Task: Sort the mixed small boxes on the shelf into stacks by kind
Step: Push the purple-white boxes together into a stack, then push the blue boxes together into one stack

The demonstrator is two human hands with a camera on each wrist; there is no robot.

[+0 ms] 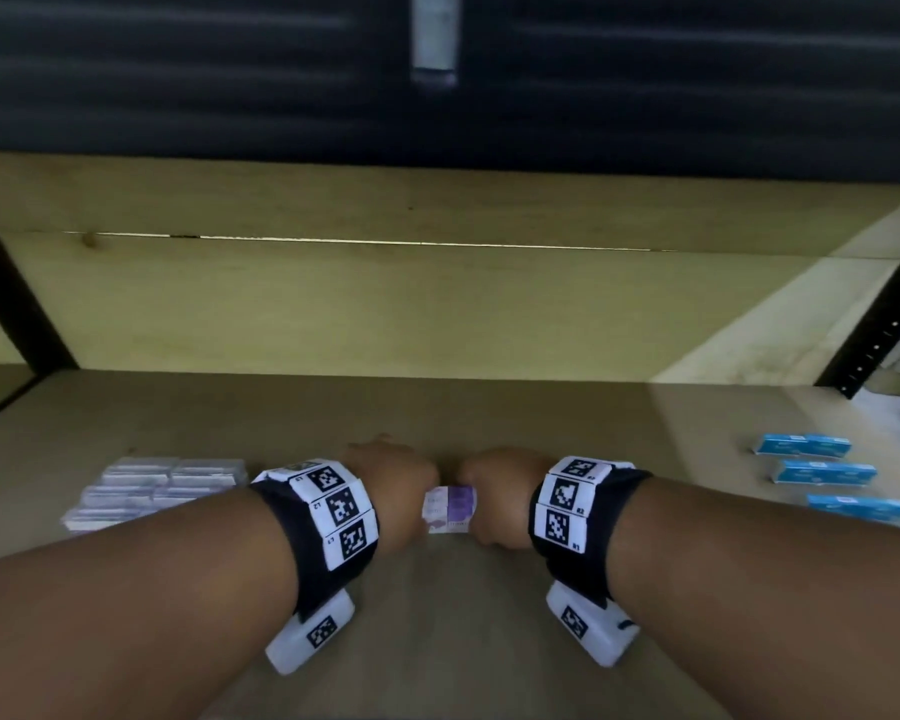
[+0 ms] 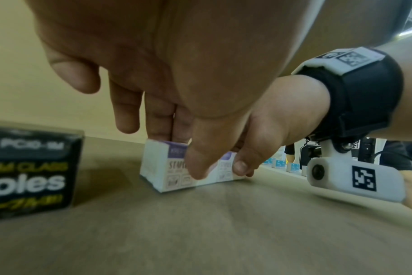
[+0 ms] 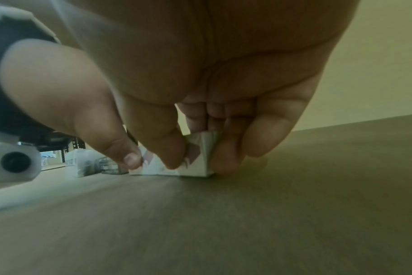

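Two small white-and-purple staple boxes (image 1: 448, 509) (image 2: 167, 167) (image 3: 195, 170) lie side by side on the brown shelf board (image 1: 437, 407), at its middle. My left hand (image 1: 396, 480) (image 2: 179, 152) pinches their left end between thumb and fingers. My right hand (image 1: 489, 491) (image 3: 198, 161) pinches the right end the same way. The boxes rest on the board. A group of like white-and-purple boxes (image 1: 152, 491) lies at the left. Three blue boxes (image 1: 824, 472) lie in a row at the right.
In the left wrist view a black staples box (image 2: 31, 171) stands just left of my left hand. A yellowish back panel (image 1: 385, 304) closes the shelf behind. A black upright post (image 1: 884, 324) stands at the right.
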